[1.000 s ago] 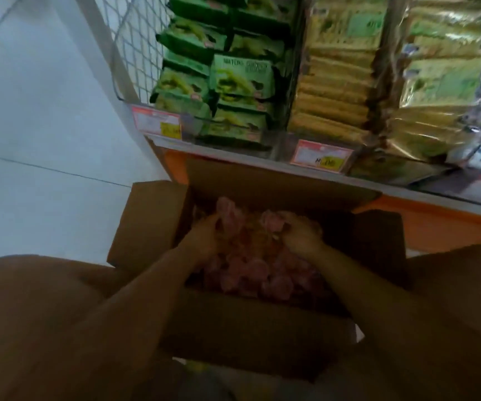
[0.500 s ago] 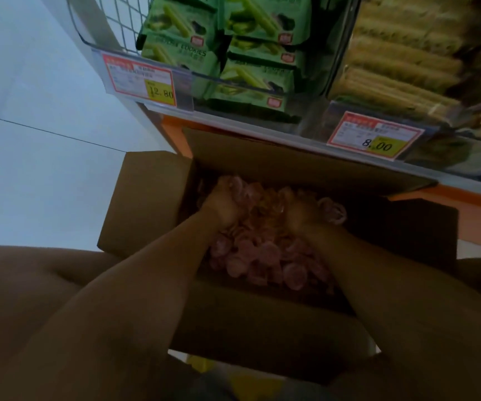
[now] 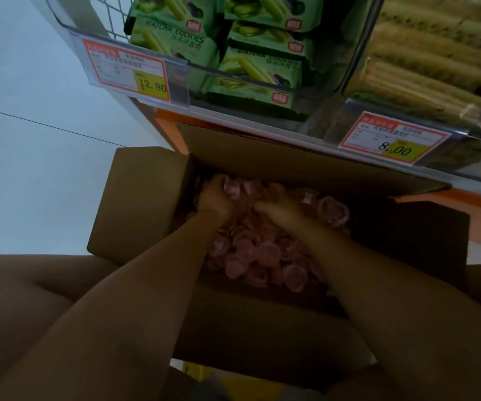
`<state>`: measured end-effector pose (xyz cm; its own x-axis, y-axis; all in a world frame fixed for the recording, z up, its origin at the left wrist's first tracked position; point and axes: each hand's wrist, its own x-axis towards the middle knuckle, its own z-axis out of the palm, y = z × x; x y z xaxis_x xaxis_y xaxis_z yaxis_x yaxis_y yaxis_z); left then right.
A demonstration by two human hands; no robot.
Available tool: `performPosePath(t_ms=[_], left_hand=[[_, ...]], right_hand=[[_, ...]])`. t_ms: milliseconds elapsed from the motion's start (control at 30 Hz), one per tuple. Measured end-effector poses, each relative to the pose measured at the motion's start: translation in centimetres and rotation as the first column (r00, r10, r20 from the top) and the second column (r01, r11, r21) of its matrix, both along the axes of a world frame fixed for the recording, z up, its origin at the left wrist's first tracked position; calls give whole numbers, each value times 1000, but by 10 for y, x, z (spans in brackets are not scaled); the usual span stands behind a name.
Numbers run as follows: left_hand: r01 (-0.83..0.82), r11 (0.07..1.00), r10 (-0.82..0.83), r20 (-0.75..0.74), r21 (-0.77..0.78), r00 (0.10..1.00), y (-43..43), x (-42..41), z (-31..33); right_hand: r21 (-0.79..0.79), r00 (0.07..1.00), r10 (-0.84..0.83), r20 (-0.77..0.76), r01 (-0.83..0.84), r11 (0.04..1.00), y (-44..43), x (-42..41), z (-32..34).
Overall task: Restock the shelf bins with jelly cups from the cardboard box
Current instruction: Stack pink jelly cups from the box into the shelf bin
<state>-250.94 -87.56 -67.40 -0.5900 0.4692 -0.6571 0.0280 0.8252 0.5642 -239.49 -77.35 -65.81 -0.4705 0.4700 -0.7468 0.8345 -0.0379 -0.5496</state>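
An open cardboard box (image 3: 143, 204) stands on the floor below the shelf, holding several pink jelly cups (image 3: 259, 256). Both of my hands are inside it at the far side of the pile. My left hand (image 3: 214, 198) curls round a bunch of cups, some showing pink between its fingers. My right hand (image 3: 279, 211) grips more cups beside it, fingers bent down into the pile. A few loose cups (image 3: 331, 211) lie just right of my right hand.
A clear shelf bin (image 3: 262, 91) of green matcha cookie packs hangs right above the box, with a price tag (image 3: 129, 72). Another bin (image 3: 424, 76) of yellow wafer packs is at the right. An orange shelf base (image 3: 465, 204) runs behind. White floor (image 3: 31, 157) lies left.
My head has come closer to the shelf and box. Both hands have gathered cups together at the far side of the pile and closed round them.
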Motion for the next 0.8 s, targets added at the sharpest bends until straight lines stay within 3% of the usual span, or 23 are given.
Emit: performPosePath(t_ms=[133,233,400,500,600,700,800], left_hand=[[-103,994,91,273,27,958,-8,-8,-3],[-171,982,121,418,85,900,-14,-16,5],[-351,932,215,649,87,730,-25,-19,5],[-451,889,303,635,81,711,-28,-15,15],[-432,890,286,559,145,778,-33,-9,25],[-292,933,162,478,210,863,-35,-3,40],[-163,962,38,485,219,874,-38,4,58]], right_hand=[[-239,998,-70,0,68,969,-4,-18,-6],[-357,969,-226,98,246,901,-10,-15,-12],[-460,979,-200,-36,161,873,-15,-12,-9],[-509,976,-197,-89,126,852,-24,-12,-6],[-442,974,-177,-140,99,892,-31,-7,4],[-423,955,-201,-218,93,901,-35,3,15],[-398,945,-168,-280,45,916,-35,20,29]])
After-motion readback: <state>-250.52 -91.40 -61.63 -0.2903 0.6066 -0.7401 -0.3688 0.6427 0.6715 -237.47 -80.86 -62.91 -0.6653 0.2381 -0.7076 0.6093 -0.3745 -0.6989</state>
